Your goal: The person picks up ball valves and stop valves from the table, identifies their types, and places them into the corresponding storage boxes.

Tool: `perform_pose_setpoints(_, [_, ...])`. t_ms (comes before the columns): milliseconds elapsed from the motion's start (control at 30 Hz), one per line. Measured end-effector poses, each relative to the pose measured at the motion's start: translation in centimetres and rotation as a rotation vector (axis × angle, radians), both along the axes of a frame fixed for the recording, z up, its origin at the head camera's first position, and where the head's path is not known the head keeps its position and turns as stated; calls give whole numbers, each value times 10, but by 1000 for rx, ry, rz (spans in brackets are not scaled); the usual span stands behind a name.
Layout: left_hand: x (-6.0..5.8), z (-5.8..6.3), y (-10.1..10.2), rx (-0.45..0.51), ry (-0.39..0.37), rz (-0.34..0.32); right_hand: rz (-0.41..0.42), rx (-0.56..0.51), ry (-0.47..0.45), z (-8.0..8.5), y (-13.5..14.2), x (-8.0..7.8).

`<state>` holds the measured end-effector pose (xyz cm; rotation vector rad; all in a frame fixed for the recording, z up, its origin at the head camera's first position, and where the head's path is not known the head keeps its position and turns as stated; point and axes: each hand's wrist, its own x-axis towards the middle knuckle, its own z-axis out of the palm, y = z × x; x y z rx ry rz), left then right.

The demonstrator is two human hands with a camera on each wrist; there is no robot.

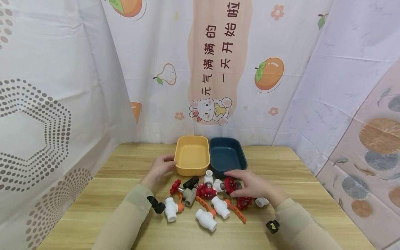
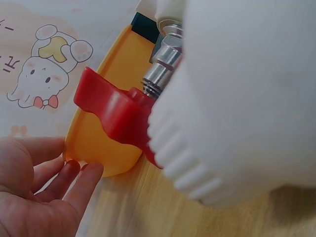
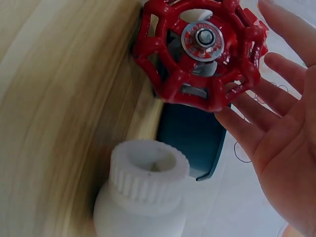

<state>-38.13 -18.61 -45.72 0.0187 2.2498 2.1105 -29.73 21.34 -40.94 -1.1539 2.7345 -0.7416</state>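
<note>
My left hand [image 1: 161, 167] is at the left side of the yellow bin [image 1: 191, 172]. In the left wrist view its loosely bent fingers [image 2: 79, 190] touch the bin's outer wall. My right hand [image 1: 251, 185] reaches over the right part of a pile of valves, its fingers spread in front of the dark blue bin [image 1: 228, 156]. Close by its fingers in the right wrist view is a red handwheel valve [image 3: 170, 91]; nothing is gripped. Other red-handled valves [image 1: 208, 191] lie left of that hand, in front of the bins.
White ball valves [image 1: 206, 220] with orange levers lie nearest me on the wooden table [image 1: 93, 208]. A grey valve with a red handle [image 1: 189, 196] and a black fitting [image 1: 190, 182] lie left of centre. Patterned curtains [image 1: 156, 104] stand behind and at both sides.
</note>
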Motion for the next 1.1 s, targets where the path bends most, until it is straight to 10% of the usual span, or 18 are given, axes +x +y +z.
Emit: perform_pose_setpoints(1100, [5, 0, 1, 22, 10, 16, 25, 73, -5, -5, -16, -7])
